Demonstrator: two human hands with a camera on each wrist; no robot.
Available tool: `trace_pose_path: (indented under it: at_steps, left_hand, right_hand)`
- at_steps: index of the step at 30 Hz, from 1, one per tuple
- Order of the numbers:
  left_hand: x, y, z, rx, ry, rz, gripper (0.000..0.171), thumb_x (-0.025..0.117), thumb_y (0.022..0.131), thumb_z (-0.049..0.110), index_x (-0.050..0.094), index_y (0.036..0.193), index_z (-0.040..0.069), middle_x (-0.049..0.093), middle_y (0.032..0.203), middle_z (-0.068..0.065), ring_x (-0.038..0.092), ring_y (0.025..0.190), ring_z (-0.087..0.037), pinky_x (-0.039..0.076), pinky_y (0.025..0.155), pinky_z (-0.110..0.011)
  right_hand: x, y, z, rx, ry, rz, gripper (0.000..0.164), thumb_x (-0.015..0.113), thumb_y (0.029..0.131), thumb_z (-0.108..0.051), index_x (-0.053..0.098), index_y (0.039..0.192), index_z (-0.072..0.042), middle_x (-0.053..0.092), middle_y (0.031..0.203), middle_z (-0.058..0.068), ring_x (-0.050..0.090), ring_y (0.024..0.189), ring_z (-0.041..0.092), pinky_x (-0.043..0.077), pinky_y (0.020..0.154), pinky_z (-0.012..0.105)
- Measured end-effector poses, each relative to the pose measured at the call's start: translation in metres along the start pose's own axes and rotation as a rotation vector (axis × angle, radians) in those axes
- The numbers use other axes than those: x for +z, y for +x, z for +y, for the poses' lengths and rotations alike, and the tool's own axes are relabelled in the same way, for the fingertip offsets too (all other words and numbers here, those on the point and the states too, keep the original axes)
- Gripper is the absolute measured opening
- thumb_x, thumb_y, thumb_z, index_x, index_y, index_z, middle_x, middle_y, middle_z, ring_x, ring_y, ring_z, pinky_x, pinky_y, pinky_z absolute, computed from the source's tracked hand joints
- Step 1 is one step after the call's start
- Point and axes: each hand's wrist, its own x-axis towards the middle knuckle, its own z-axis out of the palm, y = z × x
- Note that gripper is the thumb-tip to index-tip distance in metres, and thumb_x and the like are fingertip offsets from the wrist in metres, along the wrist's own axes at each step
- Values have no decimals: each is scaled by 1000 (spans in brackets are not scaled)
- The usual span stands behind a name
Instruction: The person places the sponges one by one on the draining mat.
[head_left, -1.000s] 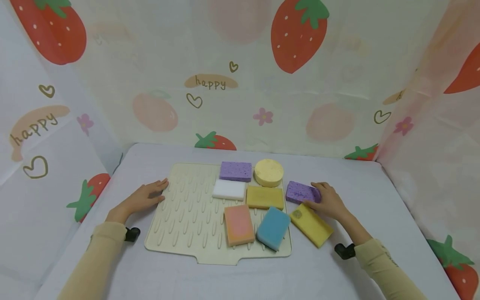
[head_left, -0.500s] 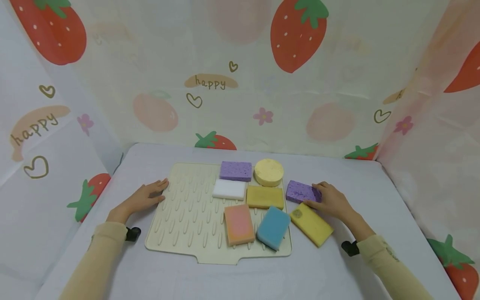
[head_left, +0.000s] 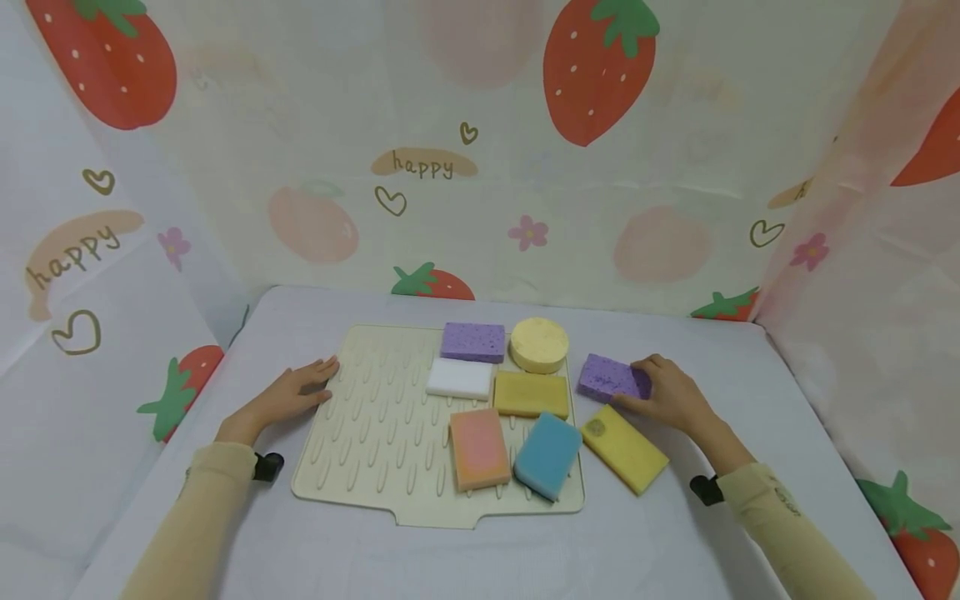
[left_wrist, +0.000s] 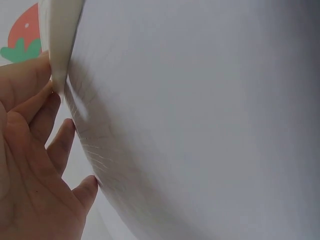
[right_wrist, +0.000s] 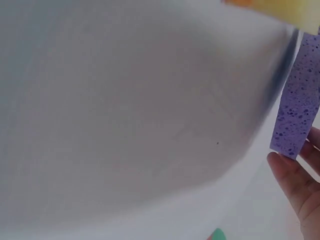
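At the right, my right hand [head_left: 675, 400] pinches a purple sponge [head_left: 609, 378] by its right end, thumb on the near side and fingers on the far side. The right wrist view shows that sponge [right_wrist: 296, 107] edge-on beside the thumb. My left hand [head_left: 287, 396] rests on the table, fingers extended, its fingertips touching the left edge of a cream ridged drying mat [head_left: 367, 442]. On the mat's right half lie another purple sponge [head_left: 472, 342], a round yellow sponge [head_left: 538, 345], a white sponge [head_left: 459, 380], a yellow sponge [head_left: 530, 395], an orange-pink sponge [head_left: 480, 450] and a blue sponge [head_left: 548, 457].
A yellow sponge [head_left: 625, 450] with a round mark lies on the white-covered table [head_left: 525, 562], right of the mat and just in front of the held sponge. Strawberry-print cloth [head_left: 450, 233] hangs behind and on both sides.
The right hand and the purple sponge in it have shifted slightly right and away from the mat's edge. The left hand and the sponges on the mat have stayed put.
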Motion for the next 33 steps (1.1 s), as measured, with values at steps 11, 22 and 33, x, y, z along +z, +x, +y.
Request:
trace_pose_path:
  at_steps: [11,22,33]
  left_hand:
    - [0,0,1,-19,-6,2,60,58,91,26,35,140,-1,29,147,-21,23,135,-44,4,102,-70]
    - [1,-1,0,-17,-11,5,61,58,91,28,34,140,0,29,147,-21,23,135,-44,3,103,-70]
    - [3,0,-3,-23,-11,-8,64,57,91,32,33,141,1,28,148,-20,22,136,-43,3,103,-69]
  right_hand:
    - [-10,3,-10,-10,27,105,66,71,75,-49,58,114,2,57,107,18,56,91,31,50,73,46]
    - [-25,14,-29,-9,77,164,66,71,75,-50,59,113,2,57,101,14,52,80,23,45,65,35]
    - [-33,25,-65,-60,132,165,65,70,75,-52,59,114,-1,57,104,11,52,80,20,46,65,31]
